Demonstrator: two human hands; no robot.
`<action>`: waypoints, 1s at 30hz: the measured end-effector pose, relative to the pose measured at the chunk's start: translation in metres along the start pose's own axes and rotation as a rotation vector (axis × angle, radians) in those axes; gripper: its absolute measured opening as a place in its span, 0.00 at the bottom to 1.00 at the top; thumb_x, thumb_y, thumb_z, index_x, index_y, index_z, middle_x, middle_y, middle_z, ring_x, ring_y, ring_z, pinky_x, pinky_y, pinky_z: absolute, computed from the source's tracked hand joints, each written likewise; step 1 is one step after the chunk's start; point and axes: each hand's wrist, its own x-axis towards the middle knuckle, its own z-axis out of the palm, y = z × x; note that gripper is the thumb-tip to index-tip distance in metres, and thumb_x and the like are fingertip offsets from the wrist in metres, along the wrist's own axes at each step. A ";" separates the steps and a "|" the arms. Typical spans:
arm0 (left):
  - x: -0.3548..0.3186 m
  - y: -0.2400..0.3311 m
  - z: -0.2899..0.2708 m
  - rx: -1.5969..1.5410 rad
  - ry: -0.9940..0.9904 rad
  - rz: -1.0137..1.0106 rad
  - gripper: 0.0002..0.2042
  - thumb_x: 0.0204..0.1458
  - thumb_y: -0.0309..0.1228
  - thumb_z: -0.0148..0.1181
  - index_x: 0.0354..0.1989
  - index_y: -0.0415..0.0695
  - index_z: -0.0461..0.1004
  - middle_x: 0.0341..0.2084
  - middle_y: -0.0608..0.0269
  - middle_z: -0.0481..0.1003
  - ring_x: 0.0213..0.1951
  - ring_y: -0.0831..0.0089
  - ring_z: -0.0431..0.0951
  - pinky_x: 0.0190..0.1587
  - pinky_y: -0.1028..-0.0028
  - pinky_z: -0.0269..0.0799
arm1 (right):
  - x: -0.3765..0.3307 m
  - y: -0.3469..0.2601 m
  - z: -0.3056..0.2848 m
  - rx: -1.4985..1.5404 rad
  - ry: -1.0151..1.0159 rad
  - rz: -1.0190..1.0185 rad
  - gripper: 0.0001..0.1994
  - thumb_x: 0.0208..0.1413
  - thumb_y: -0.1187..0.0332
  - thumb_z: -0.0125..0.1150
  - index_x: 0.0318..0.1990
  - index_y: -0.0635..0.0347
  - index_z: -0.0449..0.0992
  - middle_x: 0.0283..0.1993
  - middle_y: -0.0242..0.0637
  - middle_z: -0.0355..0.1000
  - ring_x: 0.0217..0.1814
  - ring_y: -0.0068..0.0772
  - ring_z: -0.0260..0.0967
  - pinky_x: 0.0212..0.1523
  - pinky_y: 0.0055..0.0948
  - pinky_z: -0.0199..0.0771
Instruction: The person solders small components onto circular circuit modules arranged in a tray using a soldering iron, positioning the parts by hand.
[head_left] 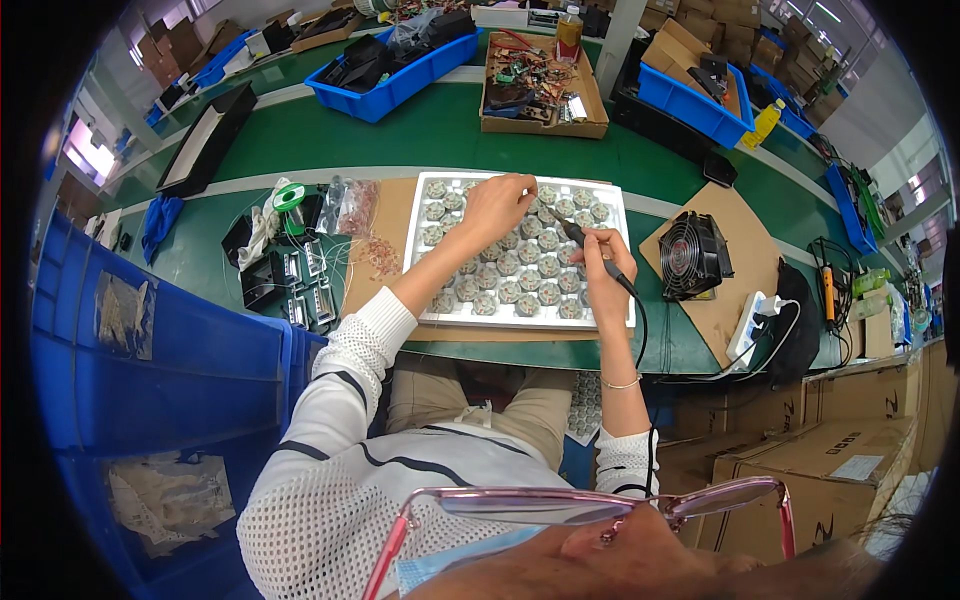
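A white foam tray (520, 322) lies before me, filled with rows of small round grey-green parts (526, 304). My right hand (606, 262) grips a soldering iron (572, 232) with a black handle, its tip angled up and left over the right half of the tray. The iron's dark cord trails down past my right wrist. Over the tray's upper middle, my left hand (502, 208) is closed in a pinch just left of the iron tip. Whatever lies between those fingertips is too small to make out.
To the left are a green-rimmed solder spool (289, 197), a plastic bag (351, 207), reddish wires (378, 258) and small black cases (264, 280). A fan (692, 256) and white power strip (746, 330) stand right. Behind are a blue bin (395, 95) and a cardboard box (540, 126).
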 end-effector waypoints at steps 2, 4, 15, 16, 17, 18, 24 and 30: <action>0.001 0.001 0.003 0.011 -0.002 0.016 0.05 0.56 0.33 0.61 0.37 0.48 0.80 0.30 0.57 0.80 0.32 0.56 0.81 0.33 0.59 0.73 | 0.000 0.000 -0.001 0.002 0.001 0.004 0.09 0.64 0.69 0.56 0.43 0.65 0.77 0.26 0.36 0.79 0.29 0.18 0.74 0.29 0.19 0.67; 0.001 0.002 0.003 0.008 -0.002 0.012 0.05 0.56 0.33 0.61 0.37 0.48 0.80 0.29 0.57 0.80 0.32 0.56 0.81 0.33 0.59 0.73 | -0.001 -0.002 0.000 0.004 -0.001 0.007 0.09 0.64 0.69 0.56 0.43 0.65 0.77 0.26 0.36 0.79 0.29 0.18 0.74 0.29 0.19 0.67; 0.008 -0.004 -0.004 -0.011 0.010 0.023 0.06 0.55 0.33 0.61 0.38 0.47 0.80 0.28 0.56 0.80 0.32 0.56 0.81 0.34 0.58 0.74 | 0.001 0.002 0.003 0.043 0.053 -0.045 0.11 0.64 0.66 0.57 0.46 0.64 0.77 0.29 0.35 0.81 0.29 0.14 0.70 0.30 0.18 0.63; 0.011 -0.004 -0.005 -0.009 0.023 0.024 0.06 0.55 0.32 0.61 0.38 0.46 0.80 0.27 0.55 0.80 0.32 0.55 0.81 0.35 0.58 0.74 | 0.002 0.001 0.002 0.043 0.052 -0.047 0.11 0.64 0.66 0.57 0.46 0.64 0.77 0.29 0.35 0.81 0.29 0.14 0.70 0.30 0.18 0.63; 0.014 -0.004 -0.006 -0.008 0.035 0.025 0.06 0.55 0.32 0.61 0.38 0.45 0.79 0.27 0.55 0.80 0.32 0.55 0.80 0.35 0.58 0.74 | 0.004 -0.002 0.001 0.012 0.028 -0.006 0.11 0.65 0.67 0.56 0.47 0.66 0.77 0.31 0.37 0.81 0.33 0.18 0.74 0.35 0.20 0.68; 0.018 -0.006 -0.003 -0.008 0.039 0.026 0.06 0.55 0.32 0.61 0.38 0.45 0.79 0.27 0.55 0.80 0.32 0.55 0.80 0.35 0.58 0.74 | 0.006 -0.004 0.001 -0.017 0.004 0.032 0.11 0.66 0.68 0.56 0.47 0.68 0.77 0.33 0.40 0.81 0.36 0.22 0.77 0.41 0.22 0.72; 0.028 -0.011 0.011 -0.047 0.075 0.008 0.05 0.55 0.29 0.60 0.34 0.41 0.76 0.27 0.54 0.79 0.33 0.51 0.80 0.35 0.57 0.73 | 0.018 0.001 0.006 -0.041 0.021 -0.030 0.12 0.65 0.65 0.57 0.47 0.64 0.77 0.31 0.38 0.82 0.34 0.20 0.75 0.38 0.23 0.71; 0.028 -0.012 0.014 -0.003 0.101 0.033 0.04 0.55 0.28 0.58 0.34 0.41 0.74 0.29 0.53 0.79 0.36 0.50 0.79 0.35 0.55 0.73 | 0.020 0.001 0.008 -0.035 0.015 0.005 0.11 0.65 0.66 0.57 0.47 0.64 0.77 0.31 0.39 0.82 0.35 0.21 0.77 0.38 0.23 0.71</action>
